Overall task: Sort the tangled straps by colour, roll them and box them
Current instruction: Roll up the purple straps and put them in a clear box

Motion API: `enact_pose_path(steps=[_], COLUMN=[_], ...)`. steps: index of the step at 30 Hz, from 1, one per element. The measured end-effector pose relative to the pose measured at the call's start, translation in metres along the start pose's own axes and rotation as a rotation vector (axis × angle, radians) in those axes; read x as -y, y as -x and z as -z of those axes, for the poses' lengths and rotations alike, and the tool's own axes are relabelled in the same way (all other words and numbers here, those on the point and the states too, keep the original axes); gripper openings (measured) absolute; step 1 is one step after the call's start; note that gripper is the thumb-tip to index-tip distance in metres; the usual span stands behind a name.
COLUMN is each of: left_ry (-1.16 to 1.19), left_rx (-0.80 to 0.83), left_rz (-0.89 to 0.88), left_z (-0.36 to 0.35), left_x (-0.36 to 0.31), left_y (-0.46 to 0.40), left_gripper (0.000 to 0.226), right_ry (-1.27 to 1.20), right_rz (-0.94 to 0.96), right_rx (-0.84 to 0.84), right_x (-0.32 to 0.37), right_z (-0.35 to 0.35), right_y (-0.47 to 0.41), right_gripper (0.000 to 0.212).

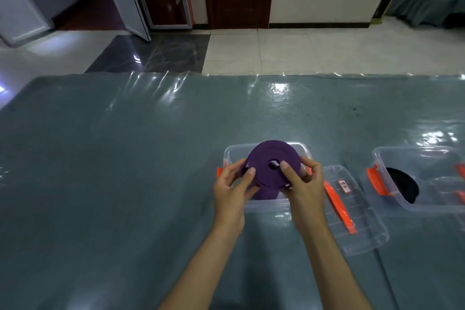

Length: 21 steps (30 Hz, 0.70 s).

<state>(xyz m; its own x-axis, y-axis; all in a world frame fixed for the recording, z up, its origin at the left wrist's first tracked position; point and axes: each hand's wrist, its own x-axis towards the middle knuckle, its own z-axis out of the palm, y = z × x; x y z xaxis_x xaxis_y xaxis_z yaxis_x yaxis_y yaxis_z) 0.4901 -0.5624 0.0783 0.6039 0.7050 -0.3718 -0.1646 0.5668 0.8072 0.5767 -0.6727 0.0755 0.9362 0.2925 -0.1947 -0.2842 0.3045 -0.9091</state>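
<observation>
A rolled purple strap (pixel 266 156) is held over a clear plastic box (pixel 266 205) with orange latches, in the middle of the table. My left hand (pixel 232 190) grips the roll's left edge, thumb on top. From the right, my right hand (pixel 303 184) holds the roll with its thumb lying across the coil near the centre hole. A loose purple end hangs down into the box. A second clear box (pixel 427 205) at the right holds a rolled black strap (pixel 403 185).
A clear lid (pixel 352 221) with an orange handle and a small label lies flat between the two boxes. The table has a grey-green cloth under glossy plastic film (pixel 125 171). Tiled floor and doors lie beyond the far edge.
</observation>
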Motion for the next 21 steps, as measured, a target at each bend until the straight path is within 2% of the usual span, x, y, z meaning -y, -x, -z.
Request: enact_pose_path(steps=[3, 7, 9, 13, 16, 19, 21], left_ry=[-0.064, -0.197, -0.319, -0.583, -0.763, -0.844, -0.902], left_rx=[-0.075, -0.111, -0.138, -0.198, -0.238, -0.251, -0.246], left_rz=[0.034, 0.097, 0.133, 0.180, 0.171, 0.193, 0.202], left_z=[-0.007, -0.014, -0.016, -0.015, -0.012, -0.009, -0.007], left_x=[0.003, 0.027, 0.045, 0.083, 0.101, 0.110, 0.113], left_y=[-0.031, -0.073, -0.092, -0.123, -0.140, -0.153, -0.161], left_gripper=[0.030, 0.023, 0.019, 0.021, 0.027, 0.031, 0.034], right_ry=[0.166, 0.419, 0.624, 1.106, 1.208, 1.249, 1.258], right_rz=[-0.056, -0.127, -0.160, -0.319, -0.427, -0.485, -0.518], right_rx=[-0.017, -0.022, -0.005, 0.181, 0.294, 0.349, 0.379], right_x=[-0.006, -0.019, -0.027, -0.043, -0.054, -0.066, -0.074], right_z=[0.011, 0.028, 0.033, 0.039, 0.038, 0.037, 0.037], right_y=[-0.029, -0.070, -0.088, -0.119, -0.133, -0.142, -0.147], right_gripper=[0.017, 0.015, 0.021, 0.030, 0.029, 0.012, 0.017])
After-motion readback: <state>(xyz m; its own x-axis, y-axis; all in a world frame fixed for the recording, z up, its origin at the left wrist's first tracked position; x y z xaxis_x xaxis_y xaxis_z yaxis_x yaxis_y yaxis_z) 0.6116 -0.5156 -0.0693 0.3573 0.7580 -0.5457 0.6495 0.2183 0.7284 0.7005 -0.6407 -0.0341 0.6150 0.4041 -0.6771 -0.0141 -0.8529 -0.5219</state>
